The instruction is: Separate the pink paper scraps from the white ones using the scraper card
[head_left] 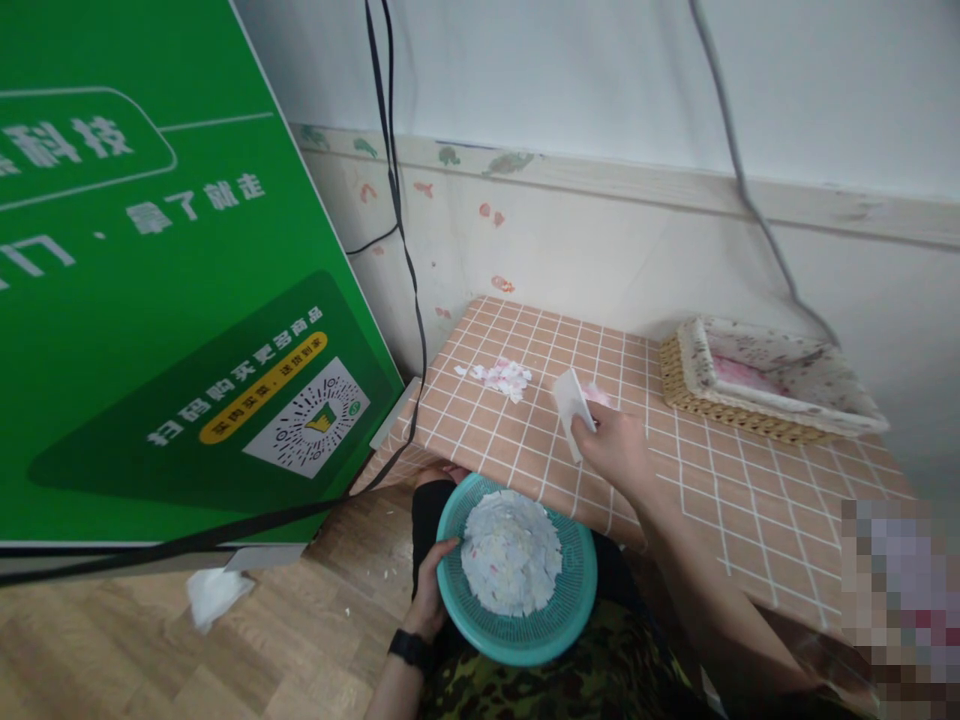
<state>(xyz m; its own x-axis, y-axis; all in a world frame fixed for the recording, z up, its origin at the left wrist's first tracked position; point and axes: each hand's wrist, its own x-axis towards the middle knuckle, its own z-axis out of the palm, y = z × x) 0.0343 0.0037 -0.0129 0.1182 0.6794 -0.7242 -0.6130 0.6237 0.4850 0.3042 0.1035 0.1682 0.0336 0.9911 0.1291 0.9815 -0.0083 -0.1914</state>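
Note:
My left hand grips the left rim of a round teal plastic basket on my lap, just below the table edge. A heap of small whitish scraps fills its middle. Over the table, my right hand is closed on a flat white rectangular piece, held on edge against the cloth. Pinkish scraps show just behind that piece, partly hidden by it and my fingers. To its left lies a small pile of white and pink scraps on the cloth.
A checked brown tablecloth covers the table against the wall. A cloth-lined wicker basket with something pink inside stands at the back right. Black cables hang beside a green panel on the left. White plastic lies on the floor.

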